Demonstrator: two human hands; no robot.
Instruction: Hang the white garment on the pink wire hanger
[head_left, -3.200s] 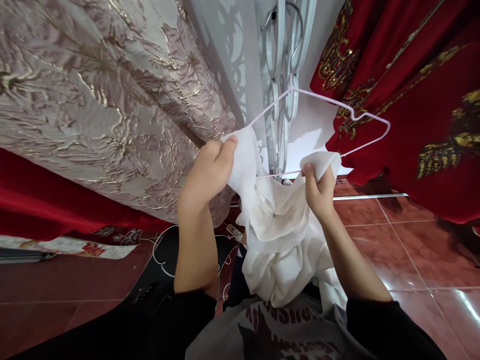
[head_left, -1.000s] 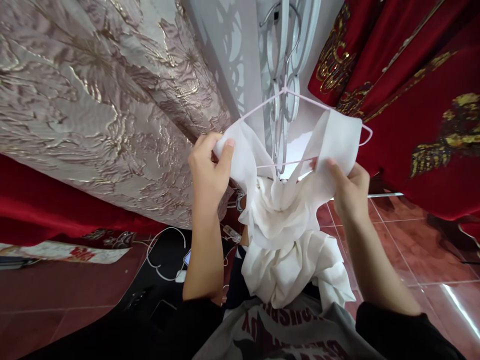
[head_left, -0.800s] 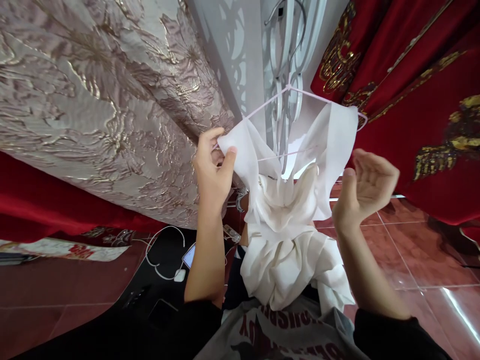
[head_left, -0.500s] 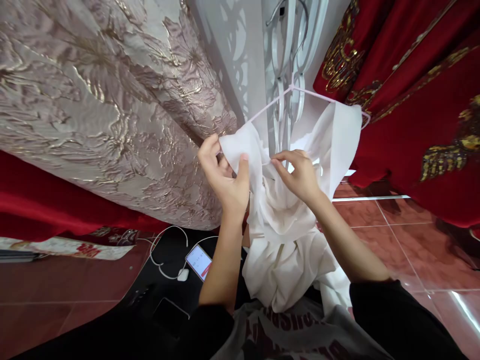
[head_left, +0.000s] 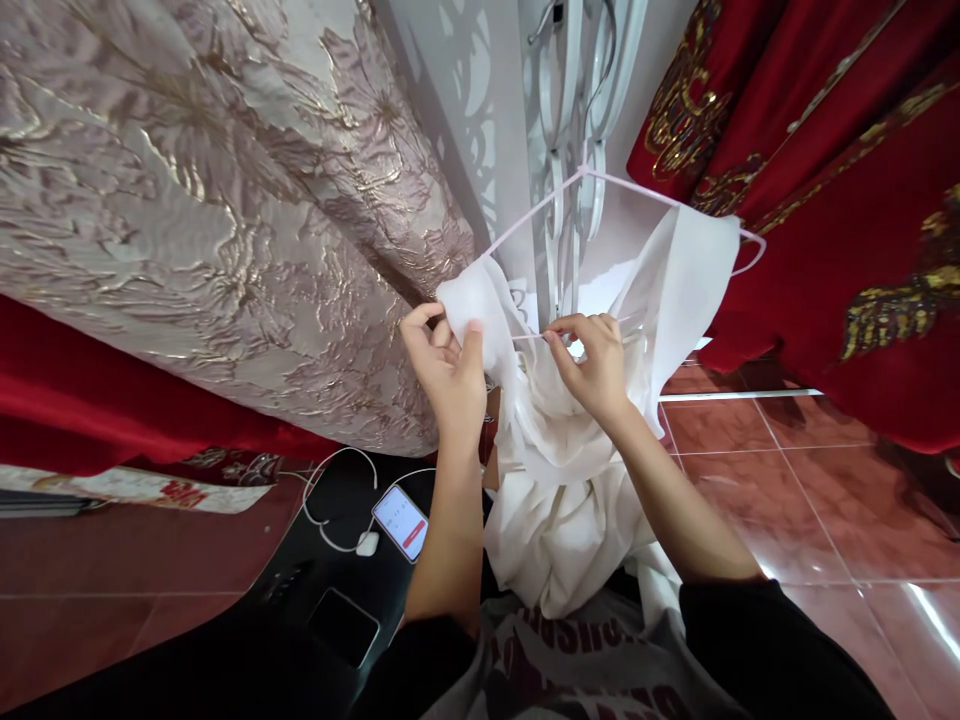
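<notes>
A white sleeveless garment (head_left: 555, 540) hangs on a thin pale-pink hanger (head_left: 532, 213), its lower folds bunched over my lap. My left hand (head_left: 450, 375) grips the garment's left shoulder, thumb in front and fingers curled at its edge. Inside the neckline, my right hand (head_left: 592, 365) pinches a thin pale strip (head_left: 529, 337) that runs level toward the left shoulder. Whether this strip is the hanger's lower bar or a ribbon, I cannot tell. The garment's right shoulder (head_left: 694, 255) rests on the hanger, whose end loop sticks out beyond it.
Embossed pink-gold fabric (head_left: 225, 200) drapes at the left, and red embroidered cloth (head_left: 840, 200) at the right. White ornate metalwork (head_left: 562, 110) stands behind the hanger. On a black surface (head_left: 300, 545) lie a lit phone (head_left: 401, 522), a dark phone (head_left: 343, 627) and a white cable (head_left: 322, 537).
My right hand has drawn slightly down, and more of the pale strip shows beside it. The garment's right shoulder has shifted right, along with the hanger's end. The left hand is slightly lower.
</notes>
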